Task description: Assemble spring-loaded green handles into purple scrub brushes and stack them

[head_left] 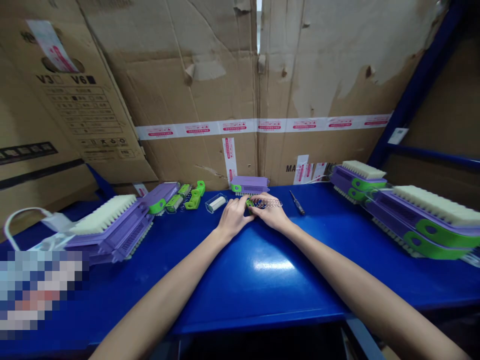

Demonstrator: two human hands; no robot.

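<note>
My left hand (234,218) and my right hand (272,212) meet near the back middle of the table. Between them is a small green plastic part (249,203), mostly hidden by my fingers; both hands are closed around it. From it a wire coil spring (267,203) stretches to the right over the back of my right hand. Just behind my hands sits a purple brush piece (250,184) with a green end and pale bristles. To the left of my left hand lies a clear plastic case (216,202) with a white block in it.
A screwdriver (297,203) lies right of my hands. Green plastic parts (195,196) are at the back left. Purple brushes are stacked at the left (112,232) and right (420,212). A white charger (57,220) with cable is far left. Cardboard (198,90) walls the back.
</note>
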